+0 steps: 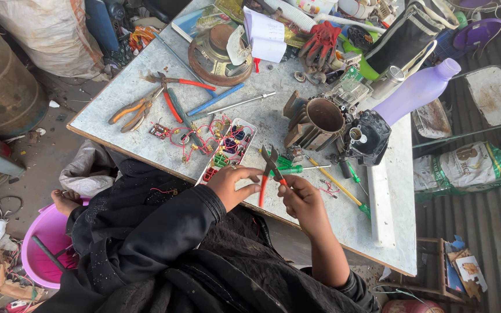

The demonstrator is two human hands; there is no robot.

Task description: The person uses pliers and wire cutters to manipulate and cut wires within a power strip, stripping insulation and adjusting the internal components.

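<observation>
Just in front of the motor (pixel 320 123), the right hand (pixel 302 197) is clamping the cutters (pixel 269 168); the left hand (pixel 231 182) is pinching closed beside their jaws, where fingertips risk getting nipped.

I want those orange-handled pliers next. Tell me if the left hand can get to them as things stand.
Probably yes. The left hand only steadies the red-handled cutters, which the right hand also holds. The orange-handled pliers lie uncovered on the table to its left, with only loose wiring between.
</observation>
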